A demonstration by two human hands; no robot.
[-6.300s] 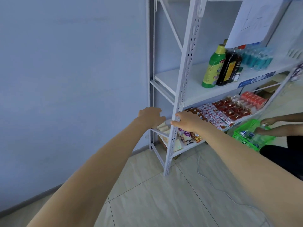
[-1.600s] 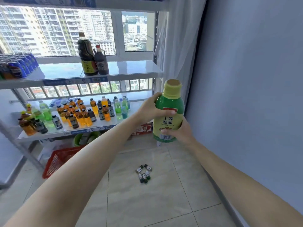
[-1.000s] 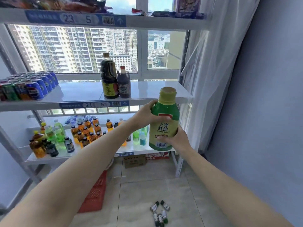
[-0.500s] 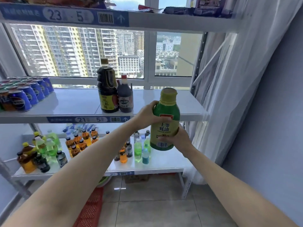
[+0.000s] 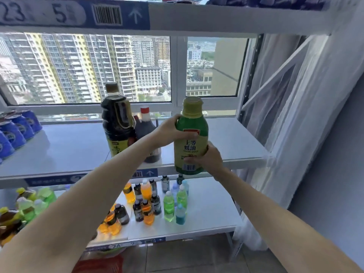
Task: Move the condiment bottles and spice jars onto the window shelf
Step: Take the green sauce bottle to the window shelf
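Green sauce bottle (image 5: 191,138) | left hand (image 5: 169,133) grips shoulder | right hand (image 5: 208,160) grips base

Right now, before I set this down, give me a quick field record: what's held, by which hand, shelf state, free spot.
held: green oyster sauce bottle, upright, its base level with the shelf's front edge
left hand: grips the bottle's shoulder
right hand: holds the lower body
window shelf: already carries a tall dark sauce bottle and a red-capped dark jug, side by side
also on shelf: blue cans at far left
free spot: bare shelf to the right of the jug
placed yet: no
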